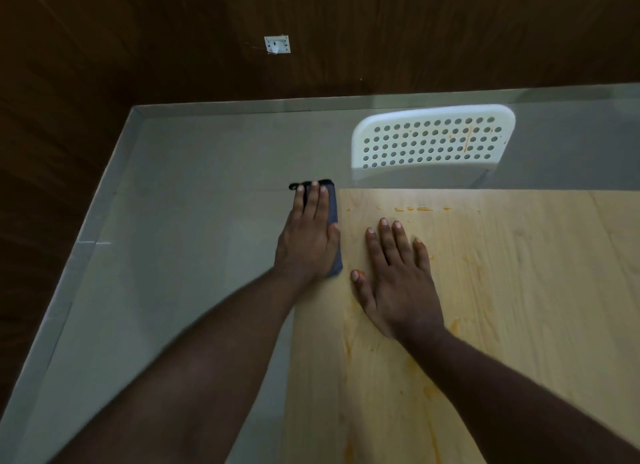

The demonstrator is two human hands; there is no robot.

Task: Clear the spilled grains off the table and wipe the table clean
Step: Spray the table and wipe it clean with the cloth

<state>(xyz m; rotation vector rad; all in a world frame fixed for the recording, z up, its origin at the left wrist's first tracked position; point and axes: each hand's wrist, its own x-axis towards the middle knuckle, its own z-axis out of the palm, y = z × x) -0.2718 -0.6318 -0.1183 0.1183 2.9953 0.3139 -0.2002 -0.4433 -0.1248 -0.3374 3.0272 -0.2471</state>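
i see the desk (pixel 519 290) streaked with orange smears (pixel 424 209) near its far edge. my left grip (pixel 308 235) presses a dark cloth (pixel 333 214) flat-fingered at the desk's left edge; my right grip (pixel 398 283) lies spread on the wood.

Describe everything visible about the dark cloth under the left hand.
The cloth is dark blue-grey, folded into a narrow strip, with a small black loop at its far end. It lies at the left edge of the light wooden table, seemingly overhanging it. The left hand presses it flat with straight fingers, covering most of it; only its right edge and far end show.
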